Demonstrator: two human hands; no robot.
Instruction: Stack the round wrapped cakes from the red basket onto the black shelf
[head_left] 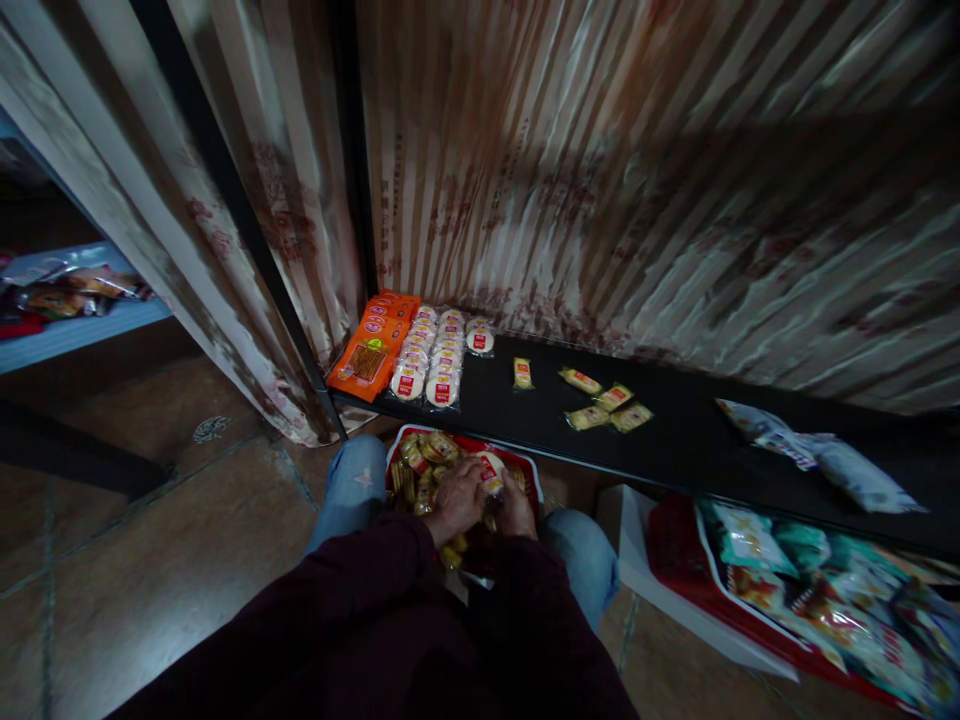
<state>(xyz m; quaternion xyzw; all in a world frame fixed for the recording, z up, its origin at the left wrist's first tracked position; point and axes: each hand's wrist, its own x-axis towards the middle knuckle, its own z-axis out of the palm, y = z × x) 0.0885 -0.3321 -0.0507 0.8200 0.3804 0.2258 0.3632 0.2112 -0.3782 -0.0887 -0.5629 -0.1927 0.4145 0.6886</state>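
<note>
My left hand (459,497) and my right hand (516,508) meet over a red basket (538,487) between my knees. Between them they grip a round white rice cracker pack (491,472) with a red label. Small yellow-wrapped snack packs (421,460) fill the basket around my hands. On the black shelf (510,420) in front, matching white rice cracker packs (444,385) lie in overlapping rows, with a shorter row (480,340) at their right. Orange snack bags (367,355) overlap to their left. Several small yellow packs (615,397) lie loose farther right.
A black post (247,210) stands at the shelf's left end, and a patterned curtain (600,200) hangs behind. Silvery bags (817,450) lie at the shelf's right. Below, a red crate (682,540) holds green and white snack bags. Another blue shelf (82,325) is at far left.
</note>
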